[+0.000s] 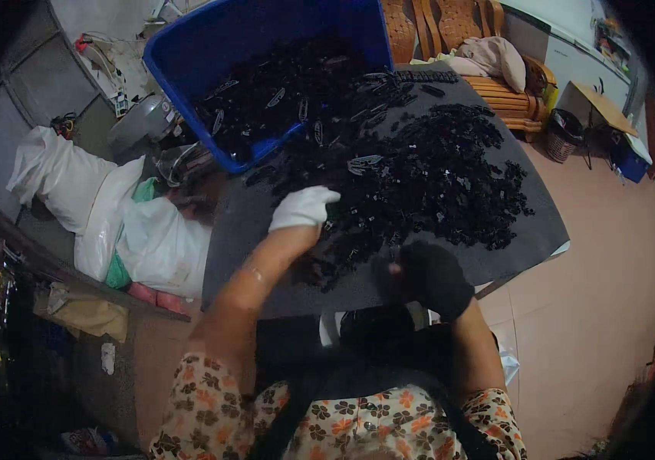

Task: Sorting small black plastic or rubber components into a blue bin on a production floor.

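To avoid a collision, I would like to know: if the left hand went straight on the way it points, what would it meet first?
The left hand would probably meet the heap of small black pieces just ahead; its height above them is unclear.

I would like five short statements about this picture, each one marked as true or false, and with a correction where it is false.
1. The left hand wears a white glove. True.
2. The right hand wears a white glove too. False: its glove is black.
3. The tub at the far side of the table is red. False: it is blue.
4. White sacks lie to the left of the table. True.
5. All the small black parts are inside the tub. False: many lie spread over the table, and others are in the tub.
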Tool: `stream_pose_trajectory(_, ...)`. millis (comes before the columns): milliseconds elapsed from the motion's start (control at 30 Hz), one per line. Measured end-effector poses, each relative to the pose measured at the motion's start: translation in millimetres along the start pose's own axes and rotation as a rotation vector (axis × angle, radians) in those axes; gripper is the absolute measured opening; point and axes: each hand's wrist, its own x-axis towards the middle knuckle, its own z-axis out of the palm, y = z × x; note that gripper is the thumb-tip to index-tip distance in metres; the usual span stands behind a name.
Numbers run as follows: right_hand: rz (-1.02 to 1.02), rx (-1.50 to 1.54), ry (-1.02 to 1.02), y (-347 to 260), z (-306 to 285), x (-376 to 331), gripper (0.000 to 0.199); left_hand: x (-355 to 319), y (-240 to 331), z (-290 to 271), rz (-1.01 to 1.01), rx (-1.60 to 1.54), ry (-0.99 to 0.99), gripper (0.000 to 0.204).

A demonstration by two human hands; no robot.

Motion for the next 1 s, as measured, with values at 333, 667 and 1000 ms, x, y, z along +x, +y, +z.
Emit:
stream_pose_trajectory(333, -0.085, -0.435, 0.145, -24.1, 11.8, 26.1, 0.022, 46.0, -10.4, 23.1, -0.325, 0.232, -0.383, 0.024)
stream_pose_trajectory(667, -0.008, 0.008, 0.206, -9.4, 14.6, 12.4, 0.019, -36.1, 28.8, -14.0, -0.457, -1.124, -0.064, 0.035)
stream_pose_trajectory(1000, -0.282, -0.081, 0.282, -29.9, 13.2, 14.5, 0.021, -55.0, 52.4, -6.3, -0.583, -1.958, -0.187, 0.029)
